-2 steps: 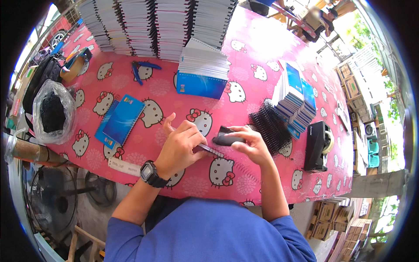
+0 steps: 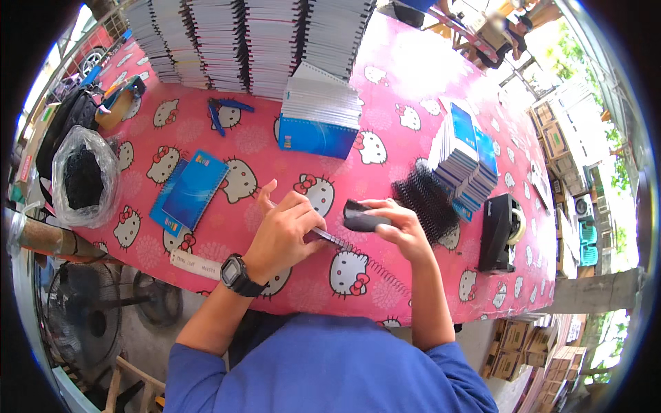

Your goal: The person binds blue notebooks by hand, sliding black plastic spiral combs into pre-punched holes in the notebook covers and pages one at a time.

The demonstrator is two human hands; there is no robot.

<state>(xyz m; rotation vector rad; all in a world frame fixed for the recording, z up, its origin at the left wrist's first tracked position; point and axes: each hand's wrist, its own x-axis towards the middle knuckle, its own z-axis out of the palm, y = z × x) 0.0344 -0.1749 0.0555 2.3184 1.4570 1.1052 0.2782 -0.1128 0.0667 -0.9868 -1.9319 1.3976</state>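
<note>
My left hand (image 2: 286, 226), with a black watch on its wrist, pinches a thin notebook (image 2: 322, 235) seen nearly edge-on, mostly hidden behind the fingers. From the notebook's edge a dark spiral binding coil (image 2: 377, 267) runs out to the lower right over the pink cloth. Closed around a black, rounded, palm-sized tool (image 2: 365, 219), my right hand (image 2: 401, 226) is just above the coil; the tool's exact kind is not clear. Two blue spiral notebooks (image 2: 195, 186) lie overlapping to the left. A heap of black coils (image 2: 425, 203) is right of my right hand.
Tall stacks of bound notebooks (image 2: 227, 45) stand at the back, with a fanned blue pile (image 2: 319, 134) before them. Blue-handled pliers (image 2: 224, 113) lie nearby. More notebooks (image 2: 458, 144) and a black tape dispenser (image 2: 501, 234) are on the right; a plastic-wrapped black bundle (image 2: 84, 179) is left.
My right hand and the black tool have shifted slightly to the right, away from the notebook. My left hand keeps its hold in nearly the same place.
</note>
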